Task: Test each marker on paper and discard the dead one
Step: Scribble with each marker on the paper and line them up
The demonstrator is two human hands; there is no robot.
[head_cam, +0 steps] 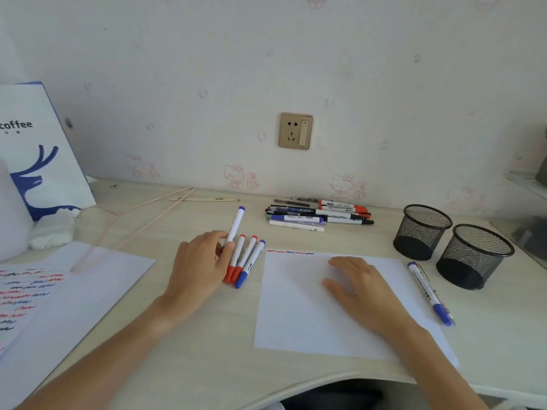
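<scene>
Left hand (201,261) pinches slim white marker (235,226); right hand (359,287) flat on paper (310,321).

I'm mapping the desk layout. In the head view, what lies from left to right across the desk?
Scribbled sheets → left hand holding a blue-capped marker → test paper under the right hand → blue marker → mesh cups.

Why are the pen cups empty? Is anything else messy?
Both mesh cups stand upright with nothing visible inside, while pens lie loose in a pile by the wall. One blue marker lies askew beside the paper. Nothing looks spilled or broken.
</scene>
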